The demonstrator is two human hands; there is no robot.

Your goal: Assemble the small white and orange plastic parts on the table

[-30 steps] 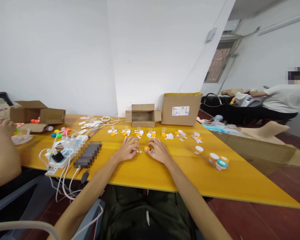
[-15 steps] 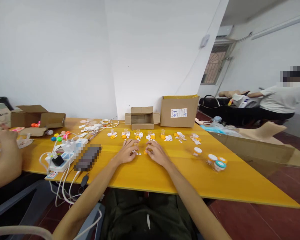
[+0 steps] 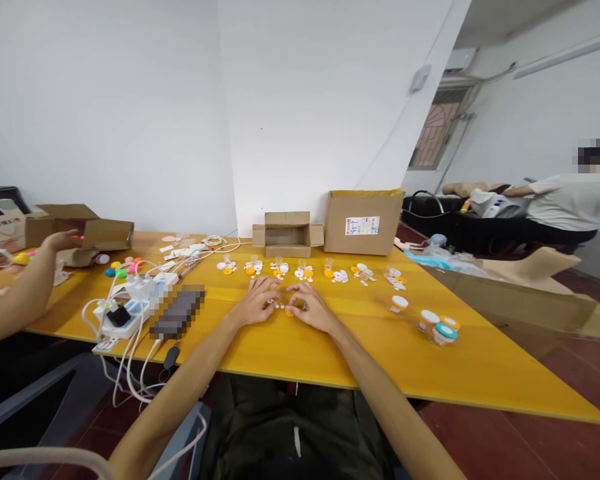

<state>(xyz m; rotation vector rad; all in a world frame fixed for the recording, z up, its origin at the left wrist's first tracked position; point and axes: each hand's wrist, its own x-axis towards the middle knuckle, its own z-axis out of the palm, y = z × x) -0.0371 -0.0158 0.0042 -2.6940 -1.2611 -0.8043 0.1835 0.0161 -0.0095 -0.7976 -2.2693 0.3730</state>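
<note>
Cupping both hands low over the yellow table (image 3: 290, 353): left hand (image 3: 255, 301) on one side, right hand (image 3: 314, 307) on the other, a narrow gap between. Orange piece (image 3: 289, 312) sits on the tabletop in that gap, off to the left of my right thumb and fingertips, so the right hand is nearer. Seems to touch or almost touch those fingertips; can't tell which. No long axis to read, edge partly covered. White bits (image 3: 282, 307) lie just left of it, toward my left fingertips.

Fingers: bent on both hands, right thumb and index curving toward each other; whether either pinches anything, can't tell. Looks: orange piece small, bright, apparently rounded; white bits tiny, pale, detail too small. Beyond, clear cups (image 3: 329, 263) and white discs (image 3: 299, 274) in clusters. Lidded jars (image 3: 429, 319) off right.
</note>
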